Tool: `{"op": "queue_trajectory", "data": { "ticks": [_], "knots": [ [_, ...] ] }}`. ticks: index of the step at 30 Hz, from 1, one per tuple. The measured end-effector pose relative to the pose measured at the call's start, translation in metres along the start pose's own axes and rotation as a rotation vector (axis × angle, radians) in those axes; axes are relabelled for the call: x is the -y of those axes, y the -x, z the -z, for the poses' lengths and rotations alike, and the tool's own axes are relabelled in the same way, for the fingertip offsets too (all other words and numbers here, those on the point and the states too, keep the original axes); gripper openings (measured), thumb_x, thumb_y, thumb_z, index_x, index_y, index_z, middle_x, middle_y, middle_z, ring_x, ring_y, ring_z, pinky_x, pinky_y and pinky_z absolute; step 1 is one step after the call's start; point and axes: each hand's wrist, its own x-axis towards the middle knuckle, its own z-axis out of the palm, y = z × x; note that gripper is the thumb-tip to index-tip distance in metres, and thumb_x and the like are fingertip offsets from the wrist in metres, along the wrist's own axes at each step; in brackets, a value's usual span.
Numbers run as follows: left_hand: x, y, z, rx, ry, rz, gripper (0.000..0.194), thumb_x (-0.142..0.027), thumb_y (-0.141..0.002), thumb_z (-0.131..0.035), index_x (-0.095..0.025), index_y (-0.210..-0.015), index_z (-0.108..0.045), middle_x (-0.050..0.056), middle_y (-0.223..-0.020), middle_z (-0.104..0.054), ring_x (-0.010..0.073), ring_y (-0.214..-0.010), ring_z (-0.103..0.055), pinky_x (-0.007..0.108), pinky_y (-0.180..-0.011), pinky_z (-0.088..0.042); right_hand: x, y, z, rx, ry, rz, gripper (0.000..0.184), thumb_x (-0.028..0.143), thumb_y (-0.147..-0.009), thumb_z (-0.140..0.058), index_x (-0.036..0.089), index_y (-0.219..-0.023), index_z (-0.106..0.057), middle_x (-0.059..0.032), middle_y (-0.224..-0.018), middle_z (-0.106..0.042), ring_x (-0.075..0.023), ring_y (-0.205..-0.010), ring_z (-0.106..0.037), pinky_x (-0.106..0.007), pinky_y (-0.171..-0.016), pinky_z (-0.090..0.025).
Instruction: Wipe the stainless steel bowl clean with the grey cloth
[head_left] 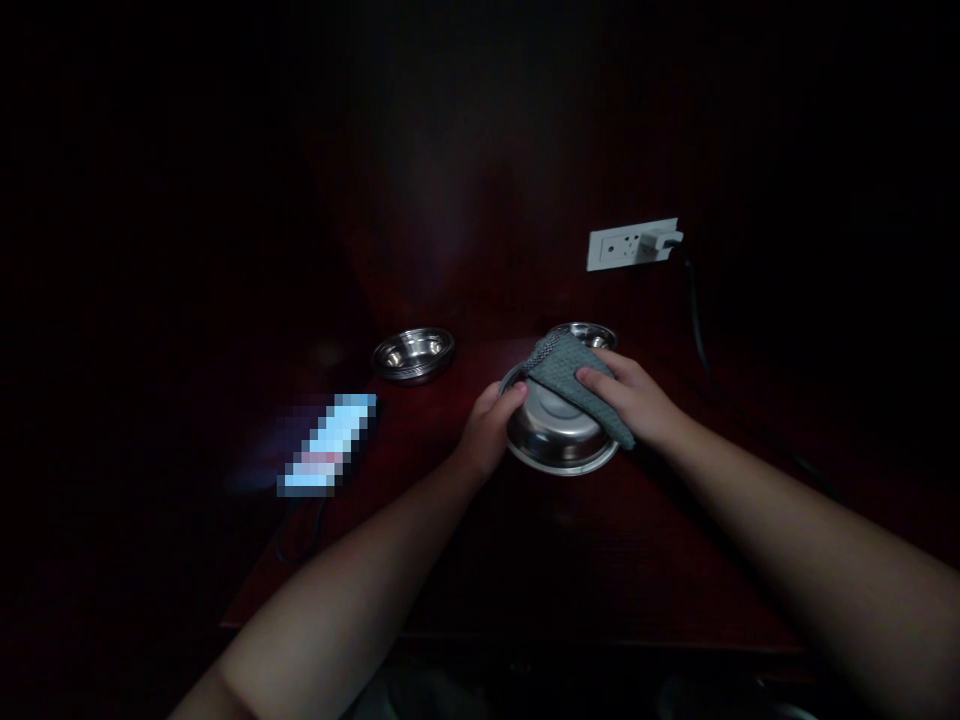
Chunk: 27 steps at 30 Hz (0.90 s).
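Head view shows a metal bowl held bottom-up over the dark red table, between both hands. The left hand grips its left edge, thumb on top. The right hand grasps a grey cloth laid across the bowl. Just behind sits another bowl, partly hidden by the cloth; stacked bowls stand to the left, beyond a lit, blurred screen. On the wall is a socket with a plug.

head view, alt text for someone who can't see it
The left hand grips an upturned metal bowl; the right hand holds a grey cloth against it. More metal bowls and a lit screen are on a dark red table.
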Motion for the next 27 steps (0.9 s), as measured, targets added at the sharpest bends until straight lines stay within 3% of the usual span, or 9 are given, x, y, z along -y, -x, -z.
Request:
{"op": "queue_trajectory", "data": {
  "ticks": [27],
  "knots": [
    [0.0011,-0.0001,-0.0007,-0.006,0.001,0.007,0.033,-0.045,-0.071,-0.071,-0.016,-0.087,-0.067,0.004,-0.086,-0.07,0.0165,-0.078,-0.061,0.029,-0.075,-0.043,-0.0002,-0.0004,0.0002,-0.006,0.0,-0.018,0.032,0.042,-0.076,-0.065,0.017,-0.095,-0.068,-0.0036,-0.083,-0.07,-0.0204,-0.074,-0.064,-0.035,-0.072,-0.051]
  ]
}}
